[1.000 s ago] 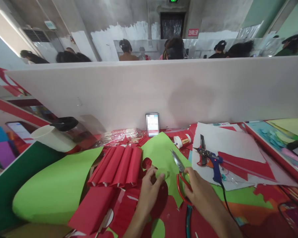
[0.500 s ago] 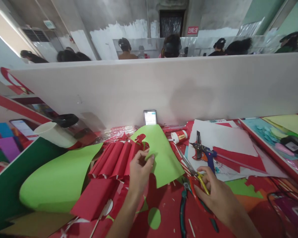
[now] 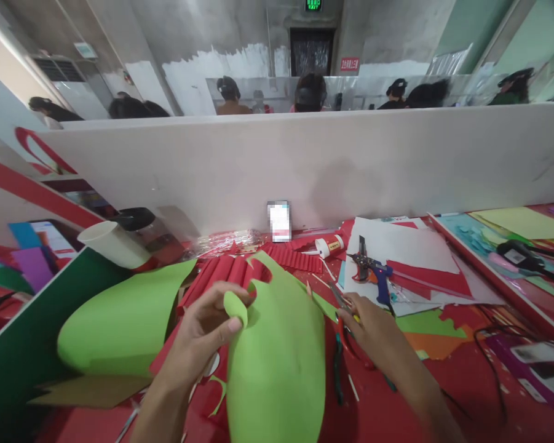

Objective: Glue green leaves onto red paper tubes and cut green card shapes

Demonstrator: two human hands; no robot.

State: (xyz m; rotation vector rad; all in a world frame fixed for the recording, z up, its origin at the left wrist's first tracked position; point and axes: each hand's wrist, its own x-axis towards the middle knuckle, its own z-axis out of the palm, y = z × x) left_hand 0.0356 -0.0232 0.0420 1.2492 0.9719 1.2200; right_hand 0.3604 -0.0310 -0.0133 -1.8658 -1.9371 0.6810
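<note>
Two bare hands are at work over the red desk (image 3: 378,412). The left hand (image 3: 203,323) holds a small green piece (image 3: 236,309) in a narrow pinch, thumb on the near side, right by the notched left edge of a large green sheet (image 3: 277,357). Whether piece and sheet are joined there cannot be told. The sheet bows up along the middle of the desk, running from near the far edge towards the near side, left of the right hand (image 3: 369,323). That hand's fingers are curled round the scissors (image 3: 339,296), blades pointing to the far edge and lying off the sheet; how far the handles are spread is hidden.

The work in hand looks like handling cut paper, with the blades idle. Moving the piece calls for a light pinch, since thin paper creases easily, and for the blades to stay clear of the curved sheet.

Pliers (image 3: 338,369) lie just beside the right hand, on its left. A glue gun (image 3: 379,277) rests on white paper (image 3: 410,249) towards the far right corner, and rolled red paper (image 3: 216,274) sits beyond the left hand.
</note>
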